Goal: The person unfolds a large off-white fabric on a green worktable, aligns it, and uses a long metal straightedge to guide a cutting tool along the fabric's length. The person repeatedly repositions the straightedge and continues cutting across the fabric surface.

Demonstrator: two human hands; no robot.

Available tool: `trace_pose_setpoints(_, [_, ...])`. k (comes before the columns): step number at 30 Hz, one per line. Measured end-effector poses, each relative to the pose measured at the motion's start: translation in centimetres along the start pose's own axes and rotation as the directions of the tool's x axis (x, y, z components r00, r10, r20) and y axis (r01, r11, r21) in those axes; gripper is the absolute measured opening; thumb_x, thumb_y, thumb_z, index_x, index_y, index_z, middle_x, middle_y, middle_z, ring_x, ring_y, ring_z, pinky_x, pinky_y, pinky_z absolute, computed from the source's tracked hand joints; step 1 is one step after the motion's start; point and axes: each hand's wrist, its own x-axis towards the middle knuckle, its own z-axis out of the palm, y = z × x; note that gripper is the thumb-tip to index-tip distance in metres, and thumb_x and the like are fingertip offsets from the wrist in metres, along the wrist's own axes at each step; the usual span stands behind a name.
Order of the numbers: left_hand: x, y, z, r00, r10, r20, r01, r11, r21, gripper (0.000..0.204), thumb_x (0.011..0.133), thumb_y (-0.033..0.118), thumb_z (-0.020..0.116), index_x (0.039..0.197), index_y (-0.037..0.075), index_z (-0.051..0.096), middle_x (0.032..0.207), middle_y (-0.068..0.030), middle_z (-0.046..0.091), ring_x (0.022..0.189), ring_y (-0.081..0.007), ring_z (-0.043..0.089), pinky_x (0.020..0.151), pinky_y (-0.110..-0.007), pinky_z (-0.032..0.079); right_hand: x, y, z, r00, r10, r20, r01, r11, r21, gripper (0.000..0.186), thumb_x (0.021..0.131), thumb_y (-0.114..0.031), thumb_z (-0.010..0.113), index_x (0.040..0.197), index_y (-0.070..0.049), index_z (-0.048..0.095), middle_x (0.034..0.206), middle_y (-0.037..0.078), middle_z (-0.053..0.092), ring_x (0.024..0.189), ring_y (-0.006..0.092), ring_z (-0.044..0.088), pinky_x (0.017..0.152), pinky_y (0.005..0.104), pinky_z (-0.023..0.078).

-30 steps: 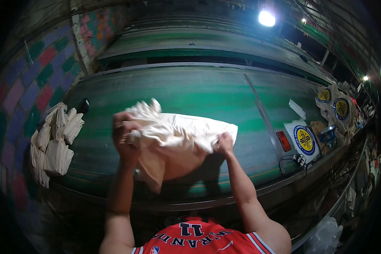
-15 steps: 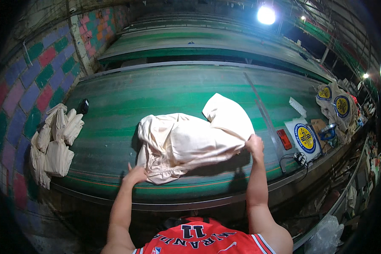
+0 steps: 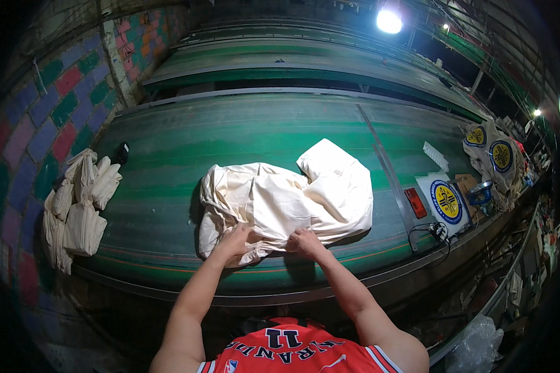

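A large, crumpled piece of cream cloth lies bunched on the green table, its right part folded over on itself. My left hand is at the near edge of the cloth, left of the middle, with bent fingers gathering some of the fabric. A short way to the right, my right hand pinches the same near edge between closed fingers. Folds partly hide the fingertips of both hands.
Folded cream cloth bundles are stacked at the table's left end, beside a small black object. On the right lie a metal strip, a red phone, a printed sheet, a cable plug and a bowl.
My right hand has let go of the cloth's right end and moved left to its near edge. My left hand has moved right onto the fabric. The right part has spread out lower.
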Motion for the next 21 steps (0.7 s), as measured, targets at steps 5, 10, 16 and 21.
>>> trace_pose_setpoints(5, [-2.3, -2.2, -0.8, 0.953, -0.301, -0.032, 0.300, 0.954, -0.027, 0.069, 0.075, 0.046, 0.079, 0.116, -0.006, 0.059, 0.116, -0.0294, 0.061, 0.110, -0.0434, 0.061, 0.093, -0.050, 0.050, 1.0, 1.4, -3.5, 0.932, 0.360, -0.040, -0.360, 0.933, 0.007, 0.021, 0.078, -0.029, 0.067, 0.086, -0.011, 0.075, 0.083, 0.021, 0.070, 0.080, 0.0367, 0.069, 0.072, 0.0489, 0.054])
trace_pose_setpoints(10, [-4.3, -5.0, 0.7, 0.829, -0.555, -0.070, 0.530, 0.819, -0.221, 0.059, 0.076, 0.042, 0.076, 0.107, -0.007, 0.064, 0.107, -0.0314, 0.066, 0.102, -0.0434, 0.065, 0.089, -0.047, 0.053, 1.6, -0.1, -4.7, 0.945, 0.284, -0.164, -0.315, 0.925, -0.213, 0.025, 0.078, -0.011, 0.060, 0.098, -0.001, 0.070, 0.095, 0.022, 0.069, 0.086, 0.0403, 0.068, 0.079, 0.0492, 0.054])
trace_pose_setpoints(16, [-2.6, -2.7, 4.6, 0.820, -0.399, -0.411, 0.200, 0.871, -0.448, 0.037, 0.080, 0.034, 0.079, 0.083, 0.001, 0.061, 0.085, -0.0222, 0.065, 0.085, -0.0407, 0.063, 0.073, -0.049, 0.048, 5.9, -4.4, 1.0, 0.997, 0.074, -0.012, -0.064, 0.923, 0.380, 0.030, 0.079, -0.003, 0.064, 0.108, -0.001, 0.063, 0.105, 0.023, 0.066, 0.101, 0.0391, 0.064, 0.084, 0.0492, 0.051])
trace_pose_setpoints(21, [-0.2, -1.2, 6.5, 0.873, -0.415, -0.257, 0.357, 0.902, -0.244, 0.040, 0.088, 0.040, 0.068, 0.094, 0.001, 0.066, 0.082, -0.0199, 0.068, 0.082, -0.0370, 0.067, 0.074, -0.046, 0.052, 6.5, -7.6, 5.1, 0.936, -0.006, 0.353, -0.129, 0.925, 0.357, 0.032, 0.087, -0.015, 0.066, 0.115, -0.002, 0.057, 0.096, 0.015, 0.068, 0.083, 0.0335, 0.068, 0.072, 0.0436, 0.052])
